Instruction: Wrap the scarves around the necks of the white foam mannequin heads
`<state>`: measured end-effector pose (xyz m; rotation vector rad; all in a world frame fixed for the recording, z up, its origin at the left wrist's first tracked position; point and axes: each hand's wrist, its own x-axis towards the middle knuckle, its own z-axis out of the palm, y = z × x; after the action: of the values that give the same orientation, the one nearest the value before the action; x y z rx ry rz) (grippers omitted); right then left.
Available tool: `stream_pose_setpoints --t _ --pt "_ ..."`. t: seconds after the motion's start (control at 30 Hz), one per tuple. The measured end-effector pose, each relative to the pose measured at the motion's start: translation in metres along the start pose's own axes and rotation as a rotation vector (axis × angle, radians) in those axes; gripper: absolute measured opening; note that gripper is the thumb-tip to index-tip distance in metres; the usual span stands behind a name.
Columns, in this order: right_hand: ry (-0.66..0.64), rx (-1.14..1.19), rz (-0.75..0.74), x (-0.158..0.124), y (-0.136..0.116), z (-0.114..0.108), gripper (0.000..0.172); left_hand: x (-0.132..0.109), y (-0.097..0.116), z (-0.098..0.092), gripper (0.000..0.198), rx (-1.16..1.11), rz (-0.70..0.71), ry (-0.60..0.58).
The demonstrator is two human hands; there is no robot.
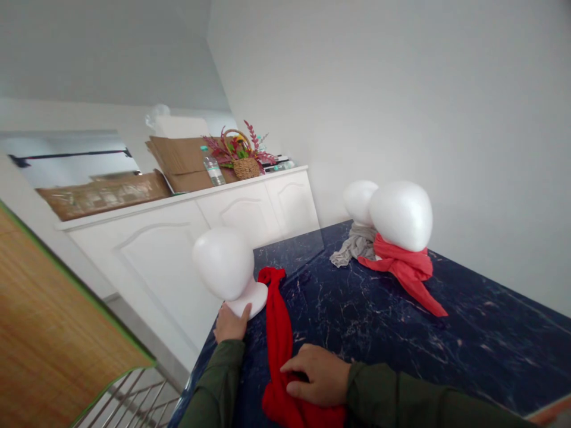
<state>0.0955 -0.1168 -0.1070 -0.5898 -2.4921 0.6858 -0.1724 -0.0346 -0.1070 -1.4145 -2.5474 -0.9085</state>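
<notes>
Reaching forward, the left hand (230,326) clasps the white base (253,302); the right hand (322,375) curls palm-down over the red scarf (278,330), stretched near to far, whether pinching cannot be told.

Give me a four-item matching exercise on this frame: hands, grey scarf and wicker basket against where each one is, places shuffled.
1. left hand
2. right hand
3. grey scarf
4. wicker basket

A. bunched beneath the rearmost white head
B. on top of the white cabinet
C. touching the base of the leftmost white head
D. against the bright red scarf

Pairs: 1-C, 2-D, 3-A, 4-B
</notes>
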Motion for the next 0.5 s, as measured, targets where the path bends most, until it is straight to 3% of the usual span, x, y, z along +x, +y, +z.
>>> stream_pose_setpoints --t 0.1,0.17,0.27,0.4,0.43,0.5 --pt "0.09 0.06 0.035 -0.002 0.006 -0.007 0.031 0.001 -0.003 -0.001 0.066 -0.017 0.03 -0.011" --pt "0.269 0.081 0.128 -0.008 0.021 -0.025 0.027 0.002 -0.007 -0.001 0.069 -0.013 0.039 0.003" --pt "0.702 -0.005 0.295 -0.03 0.057 -0.071 0.026 -0.001 -0.013 0.002 0.077 -0.011 0.02 0.034" --pt "1.33 -0.361 0.6 -0.088 0.117 -0.144 0.031 -0.01 -0.017 0.009 0.081 -0.019 -0.031 0.065" --pt "1.395 -0.449 0.707 -0.105 0.131 -0.16 0.034 -0.012 -0.016 0.01 0.082 -0.021 -0.041 0.066" --pt "1.403 -0.512 0.933 -0.132 0.156 -0.185 0.042 -0.016 -0.015 0.011 0.083 -0.025 -0.06 0.059"
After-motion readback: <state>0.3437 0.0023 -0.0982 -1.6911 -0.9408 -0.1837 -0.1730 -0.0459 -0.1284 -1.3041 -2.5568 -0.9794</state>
